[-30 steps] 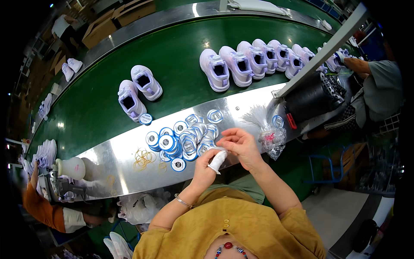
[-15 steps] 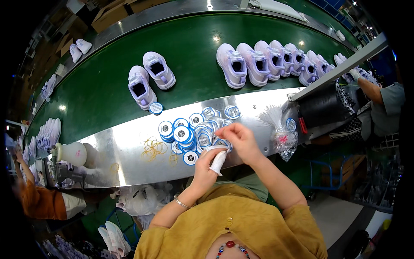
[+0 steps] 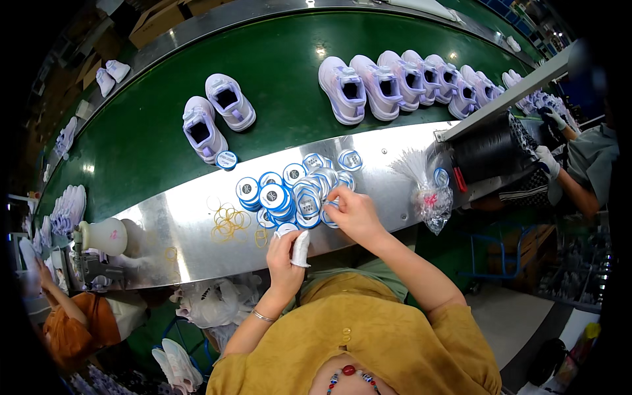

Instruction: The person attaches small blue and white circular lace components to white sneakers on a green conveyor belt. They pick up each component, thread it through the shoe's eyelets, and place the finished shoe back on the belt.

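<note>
My left hand [image 3: 282,261] is closed at the near edge of a pile of round white-and-blue tags [image 3: 273,196]. A white sleeve-like piece [image 3: 300,249] runs along its thumb side. Its fingertips overlap one round tag [image 3: 286,228]; whether they grip it I cannot tell. To its right, my right hand [image 3: 357,215] has its fingers bent in a pinch over the pile's right side. What lies between those fingertips is too small to make out. The tags are partly stacked, partly fanned out on the metal ledge [image 3: 151,197].
Yellow rubber bands [image 3: 229,224] lie left of the tags. Beyond, the green belt [image 3: 276,85] carries a shoe pair [image 3: 204,128] and a row of pale lilac shoes [image 3: 342,91]. At right are a bundle of clear plastic ties [image 3: 421,178], a slanted metal bar [image 3: 507,95] and a gloved co-worker's hand [image 3: 548,160].
My left hand has moved left, away from the right hand, to the pile's near edge. My right hand stays over the pile. The whole view has shifted slightly.
</note>
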`<state>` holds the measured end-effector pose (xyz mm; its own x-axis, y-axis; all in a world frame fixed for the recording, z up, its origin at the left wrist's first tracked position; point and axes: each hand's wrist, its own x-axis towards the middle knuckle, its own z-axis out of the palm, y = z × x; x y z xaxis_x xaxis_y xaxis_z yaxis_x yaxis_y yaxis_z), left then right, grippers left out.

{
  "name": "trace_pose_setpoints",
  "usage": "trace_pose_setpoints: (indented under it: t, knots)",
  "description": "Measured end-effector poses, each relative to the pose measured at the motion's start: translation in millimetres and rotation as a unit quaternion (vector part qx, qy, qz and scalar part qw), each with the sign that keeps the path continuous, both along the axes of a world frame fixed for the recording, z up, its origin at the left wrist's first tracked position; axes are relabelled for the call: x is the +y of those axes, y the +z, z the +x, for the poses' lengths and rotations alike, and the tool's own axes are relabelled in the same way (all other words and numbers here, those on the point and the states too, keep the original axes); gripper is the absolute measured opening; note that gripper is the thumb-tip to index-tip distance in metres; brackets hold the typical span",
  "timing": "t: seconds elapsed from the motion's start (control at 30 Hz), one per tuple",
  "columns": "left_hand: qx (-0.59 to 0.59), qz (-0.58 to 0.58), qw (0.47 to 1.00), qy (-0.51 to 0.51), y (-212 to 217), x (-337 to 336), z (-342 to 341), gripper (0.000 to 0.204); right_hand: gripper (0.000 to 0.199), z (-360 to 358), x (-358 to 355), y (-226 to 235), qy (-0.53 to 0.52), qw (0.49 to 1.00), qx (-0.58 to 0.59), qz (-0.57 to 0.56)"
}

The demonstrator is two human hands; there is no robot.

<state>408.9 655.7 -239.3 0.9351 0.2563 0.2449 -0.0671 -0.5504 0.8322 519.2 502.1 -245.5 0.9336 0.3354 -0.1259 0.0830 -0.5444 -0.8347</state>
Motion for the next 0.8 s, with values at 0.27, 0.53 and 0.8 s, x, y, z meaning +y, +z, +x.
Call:
trace_pose_setpoints:
  t: [0.27,0.53,0.8]
  knots:
    - [0.006,0.025,0.999,-0.019,-6,-7,4,0.017,0.031,-3,22,-11,0.002,0.991,-0.061,-0.122]
    - [0.012,-0.037,0.999,-0.014,8,-13,10,0.019,0.008,38,-32,-8,0.021,0.944,0.257,0.203]
    - [0.000,0.006,0.999,-0.037,26,-18,36,0.024,0.018,55,-45,7,0.102,0.986,-0.028,-0.128]
